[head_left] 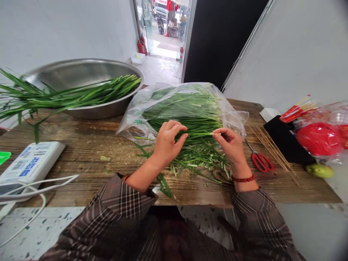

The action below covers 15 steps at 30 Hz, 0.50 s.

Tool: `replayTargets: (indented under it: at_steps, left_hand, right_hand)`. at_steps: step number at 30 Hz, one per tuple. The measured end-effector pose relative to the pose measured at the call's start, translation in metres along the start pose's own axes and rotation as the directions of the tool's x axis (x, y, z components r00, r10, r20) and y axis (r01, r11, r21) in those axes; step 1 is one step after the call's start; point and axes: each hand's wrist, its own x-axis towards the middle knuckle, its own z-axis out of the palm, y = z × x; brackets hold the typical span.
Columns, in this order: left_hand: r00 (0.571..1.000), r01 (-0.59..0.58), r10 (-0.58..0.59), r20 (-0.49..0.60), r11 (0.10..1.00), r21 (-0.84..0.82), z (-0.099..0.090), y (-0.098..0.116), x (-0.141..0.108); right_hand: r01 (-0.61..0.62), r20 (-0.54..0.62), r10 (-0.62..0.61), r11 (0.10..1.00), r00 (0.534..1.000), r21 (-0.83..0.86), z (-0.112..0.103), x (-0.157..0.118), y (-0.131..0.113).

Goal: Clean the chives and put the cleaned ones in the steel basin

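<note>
Green stalk (pixel 202 134), its pale end pinched by our right hand (pixel 232 144), runs towards nine o'clock, facing our left hand (pixel 166 142) (fingers parted, apparently empty).

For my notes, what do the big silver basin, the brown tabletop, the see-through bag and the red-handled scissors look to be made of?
Wide silver basin: smooth metal, probably stainless steel, from its grey sheen.
Brown plank-patterned tabletop: streaky grain suggests wood, though possibly a printed surface.
Clear crinkled bag: thin, glossy plastic film.
Red-handled scissors: grey metal blades; handles probably plastic.
</note>
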Motion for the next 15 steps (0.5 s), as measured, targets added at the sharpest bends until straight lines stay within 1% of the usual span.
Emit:
replayTargets:
  at_steps: [7, 10, 13, 15]
  left_hand:
    - [0.995, -0.087, 0.083, 0.056, 0.993, 0.079, 0.0053, -0.0022, -0.0023]
    - [0.993, -0.111, 0.106, 0.052, 0.988, 0.112, 0.0079, -0.003, -0.003]
    - [0.996, -0.09, 0.089, 0.02, 0.991, 0.102, 0.0099, -0.0037, -0.0018]
    - [0.999, -0.039, 0.041, -0.029, 0.997, 0.06, 0.0086, -0.0035, 0.0002]
  right_hand:
    - [0.033, 0.027, -0.032, 0.999, 0.999, -0.027, 0.0024, -0.0024, -0.0074]
    - [0.043, 0.039, -0.041, 0.999, 0.998, -0.03, 0.0034, -0.0034, -0.0096]
    - [0.044, 0.042, -0.043, 0.999, 0.998, -0.026, 0.0036, -0.0038, -0.0105]
    - [0.039, 0.038, -0.038, 0.999, 0.999, -0.026, 0.0033, -0.0035, -0.0096]
